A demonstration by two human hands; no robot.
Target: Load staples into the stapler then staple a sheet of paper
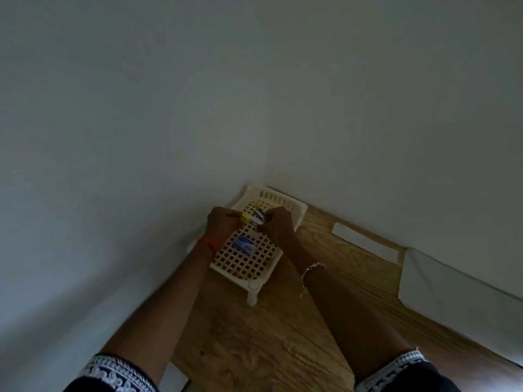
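Observation:
Both my hands meet above a cream lattice rack (pixel 256 267) standing on the wooden table (pixel 266 343). My left hand (pixel 222 223) grips the yellow end of a small stapler (pixel 253 217). My right hand (pixel 278 226) pinches its metal part, which looks swung open; the frame is dim and the detail is blurred. A blue staple box (pixel 244 245) lies on the rack's grid just below the hands. A white sheet of paper (pixel 452 290) lies on the table at the right, against the wall.
A narrow white strip (pixel 365 241) lies on the table along the wall, between the rack and the sheet. Grey walls close in the corner behind and to the left. The table's left edge runs diagonally under my left forearm.

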